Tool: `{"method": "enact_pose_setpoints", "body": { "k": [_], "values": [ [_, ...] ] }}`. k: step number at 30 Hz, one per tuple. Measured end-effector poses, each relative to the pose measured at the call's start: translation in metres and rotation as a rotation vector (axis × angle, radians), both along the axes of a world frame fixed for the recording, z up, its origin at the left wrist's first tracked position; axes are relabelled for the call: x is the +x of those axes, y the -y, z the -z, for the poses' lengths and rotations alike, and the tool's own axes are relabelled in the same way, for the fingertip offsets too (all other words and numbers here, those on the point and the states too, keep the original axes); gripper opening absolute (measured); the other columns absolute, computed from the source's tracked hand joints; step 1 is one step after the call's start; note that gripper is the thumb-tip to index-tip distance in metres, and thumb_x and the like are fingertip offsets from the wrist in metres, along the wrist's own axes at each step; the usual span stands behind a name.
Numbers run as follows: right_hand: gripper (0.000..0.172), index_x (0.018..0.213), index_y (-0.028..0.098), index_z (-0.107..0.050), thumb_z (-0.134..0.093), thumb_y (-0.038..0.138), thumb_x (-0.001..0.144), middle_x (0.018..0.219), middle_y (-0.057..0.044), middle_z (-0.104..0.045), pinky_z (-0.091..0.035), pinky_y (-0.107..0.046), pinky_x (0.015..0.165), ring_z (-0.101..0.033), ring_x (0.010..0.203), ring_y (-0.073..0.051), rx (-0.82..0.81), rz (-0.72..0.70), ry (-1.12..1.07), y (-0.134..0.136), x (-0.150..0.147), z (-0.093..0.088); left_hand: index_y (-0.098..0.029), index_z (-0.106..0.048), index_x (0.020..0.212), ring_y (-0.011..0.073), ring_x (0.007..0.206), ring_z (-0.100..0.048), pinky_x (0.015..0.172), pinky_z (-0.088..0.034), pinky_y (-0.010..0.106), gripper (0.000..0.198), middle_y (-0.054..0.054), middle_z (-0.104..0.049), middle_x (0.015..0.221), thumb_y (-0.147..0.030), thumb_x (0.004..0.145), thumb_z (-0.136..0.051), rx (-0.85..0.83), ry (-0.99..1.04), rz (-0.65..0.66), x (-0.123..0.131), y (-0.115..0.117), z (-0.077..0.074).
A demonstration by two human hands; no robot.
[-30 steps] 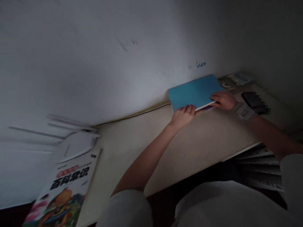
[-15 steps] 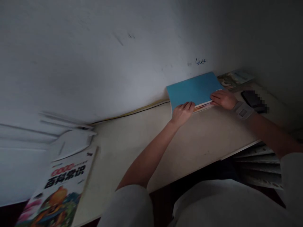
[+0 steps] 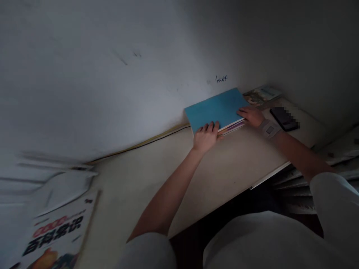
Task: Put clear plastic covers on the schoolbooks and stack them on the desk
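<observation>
A book with a plain blue cover (image 3: pixel 214 106) lies tilted near the wall, at the back of the desk. My left hand (image 3: pixel 206 136) grips its near edge at the left, fingers on the cover and thumb at the page edges. At the right end of the same edge my right hand (image 3: pixel 251 115) holds it, fingertips on the cover and a grey band round the wrist. Between my hands, coloured pages show under the cover. What lies beneath the book is hidden.
A dark phone (image 3: pixel 284 118), partly pixelated, lies right of my right hand. Behind it is a picture-covered book (image 3: pixel 262 95). A large illustrated book (image 3: pixel 58 231) sits at the desk's left end. A black cable (image 3: pixel 143 144) runs along the wall. The pale desk (image 3: pixel 224 168) ends near my body.
The whole view has shifted, so the desk things sit further left. Both hands keep hold of the blue book, and more coloured page edge shows between them.
</observation>
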State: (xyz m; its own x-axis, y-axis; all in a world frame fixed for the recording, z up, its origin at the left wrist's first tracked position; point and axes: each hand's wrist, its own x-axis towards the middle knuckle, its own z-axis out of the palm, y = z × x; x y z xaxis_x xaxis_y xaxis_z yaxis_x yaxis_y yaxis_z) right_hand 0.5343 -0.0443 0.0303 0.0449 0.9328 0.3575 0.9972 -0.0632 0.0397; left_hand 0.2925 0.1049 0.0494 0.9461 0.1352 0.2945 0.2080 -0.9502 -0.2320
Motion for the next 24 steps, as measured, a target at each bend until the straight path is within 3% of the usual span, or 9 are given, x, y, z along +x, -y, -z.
{"method": "enact_pose_setpoints", "body": {
  "k": [2,4,6,9,12,15,18,20,24],
  "values": [
    [0.058,0.13,0.014,-0.055,-0.049,0.055,0.09,0.131,-0.02,-0.057,-0.039,-0.048,0.099,-0.052,0.119,-0.032,0.02,-0.034,0.01,0.008,-0.001,-0.002,-0.013,-0.053,0.132,0.0345,0.111,-0.061,0.083,-0.052,0.042,0.054,0.025,-0.06,0.126,-0.047,0.09,-0.053,0.002,-0.001,0.028,-0.001,-0.001,0.003],
    [0.063,0.131,0.015,-0.054,-0.051,0.06,0.087,0.131,-0.018,-0.057,-0.039,-0.046,0.1,-0.05,0.12,-0.031,0.087,0.052,-0.011,0.026,-0.001,-0.003,-0.014,-0.055,0.131,0.036,0.115,-0.059,0.086,-0.051,0.044,0.051,0.025,-0.059,0.127,-0.046,0.091,-0.053,-0.015,-0.007,0.021,0.0,-0.002,0.005],
    [0.058,0.129,0.015,-0.054,-0.046,0.057,0.091,0.126,-0.017,-0.059,-0.04,-0.043,0.097,-0.052,0.115,-0.028,0.183,0.292,-0.056,0.057,0.002,0.001,-0.013,-0.054,0.132,0.0373,0.118,-0.058,0.089,-0.05,0.047,0.051,0.025,-0.059,0.128,-0.043,0.091,-0.053,-0.039,-0.003,0.006,0.001,-0.001,0.006],
    [0.056,0.116,0.004,-0.06,-0.037,0.051,0.095,0.115,-0.027,-0.06,-0.042,-0.049,0.088,-0.054,0.106,-0.032,0.265,0.589,-0.079,0.116,0.013,0.016,-0.012,-0.051,0.136,0.0381,0.126,-0.051,0.104,-0.039,0.056,0.054,0.024,-0.055,0.134,-0.04,0.09,-0.057,-0.052,0.043,0.046,-0.003,0.006,0.002],
    [0.056,0.111,0.007,-0.065,-0.042,0.054,0.091,0.125,-0.028,-0.055,-0.04,-0.054,0.089,-0.052,0.11,-0.036,0.289,0.843,-0.086,0.161,0.024,0.033,-0.016,-0.05,0.137,0.0353,0.135,-0.042,0.112,-0.025,0.061,0.052,0.021,-0.051,0.14,-0.039,0.091,-0.056,-0.067,0.113,0.14,-0.021,0.024,-0.007],
    [0.054,0.112,0.01,-0.067,-0.048,0.055,0.088,0.134,-0.027,-0.051,-0.039,-0.054,0.092,-0.05,0.116,-0.037,0.243,0.921,-0.104,0.174,0.027,0.043,-0.018,-0.055,0.131,0.0305,0.137,-0.041,0.113,-0.03,0.054,0.042,0.017,-0.053,0.139,-0.036,0.092,-0.053,-0.105,0.147,0.224,-0.057,0.047,-0.011],
    [0.052,0.108,0.011,-0.069,-0.047,0.054,0.088,0.136,-0.026,-0.049,-0.038,-0.056,0.091,-0.049,0.118,-0.039,0.187,0.92,-0.115,0.17,0.025,0.044,-0.019,-0.061,0.122,0.0303,0.137,-0.04,0.111,-0.037,0.05,0.036,0.014,-0.054,0.138,-0.037,0.092,-0.053,-0.157,0.21,0.191,-0.107,0.066,-0.002],
    [0.051,0.104,0.011,-0.069,-0.046,0.053,0.088,0.136,-0.028,-0.049,-0.038,-0.057,0.09,-0.049,0.117,-0.04,0.195,0.942,-0.125,0.169,0.025,0.041,-0.021,-0.061,0.12,0.0308,0.137,-0.039,0.108,-0.041,0.05,0.032,0.014,-0.054,0.138,-0.034,0.092,-0.052,-0.21,0.275,0.09,-0.144,0.077,0.015],
    [0.052,0.107,0.007,-0.067,-0.046,0.051,0.089,0.134,-0.033,-0.048,-0.038,-0.052,0.095,-0.047,0.121,-0.039,0.362,0.898,-0.135,0.175,0.018,0.032,-0.02,-0.06,0.115,0.0301,0.134,-0.044,0.097,-0.052,0.047,0.025,0.015,-0.059,0.126,-0.023,0.092,-0.052,-0.282,0.424,-0.117,-0.217,0.099,0.057]
  ]
}}
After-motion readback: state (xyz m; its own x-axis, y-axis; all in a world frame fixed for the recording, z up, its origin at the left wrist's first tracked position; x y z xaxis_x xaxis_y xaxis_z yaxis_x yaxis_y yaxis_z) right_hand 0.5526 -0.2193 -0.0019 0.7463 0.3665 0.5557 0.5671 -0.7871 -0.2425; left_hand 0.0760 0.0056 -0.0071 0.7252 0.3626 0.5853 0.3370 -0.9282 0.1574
